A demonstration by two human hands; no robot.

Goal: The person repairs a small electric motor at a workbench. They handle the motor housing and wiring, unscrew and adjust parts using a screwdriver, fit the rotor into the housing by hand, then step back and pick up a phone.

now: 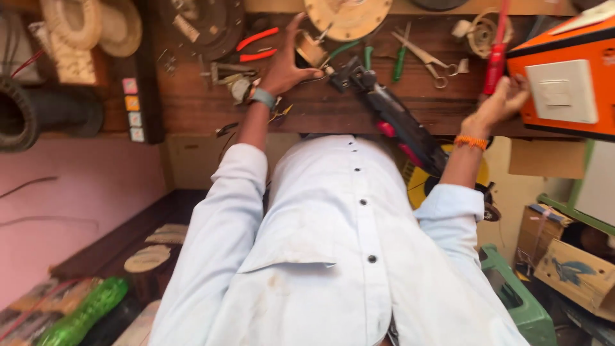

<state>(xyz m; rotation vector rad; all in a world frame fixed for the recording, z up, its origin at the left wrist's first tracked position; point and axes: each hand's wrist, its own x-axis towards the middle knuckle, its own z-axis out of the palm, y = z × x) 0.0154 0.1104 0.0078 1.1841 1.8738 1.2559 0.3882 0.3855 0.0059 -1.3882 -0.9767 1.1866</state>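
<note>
My left hand (286, 64) reaches onto the wooden workbench (320, 109) with fingers spread, its fingertips at a small brass part (310, 48) below a round tan disc (348, 16). It wears a teal wrist band. My right hand (501, 102), with an orange thread on the wrist, lies against the left edge of an orange box (564, 83) that has a white switch panel, and grips nothing. A black and red power tool (397, 122) lies slanted on the bench between my hands. My white shirt fills the lower frame.
Red-handled pliers (256, 46), scissors (428, 61), a green screwdriver (400, 57) and a red screwdriver (496, 61) lie on the bench. A black rubber ring (25, 115) is at left, a green bottle (83, 314) lower left, a green crate (522, 298) and cardboard boxes (570, 269) lower right.
</note>
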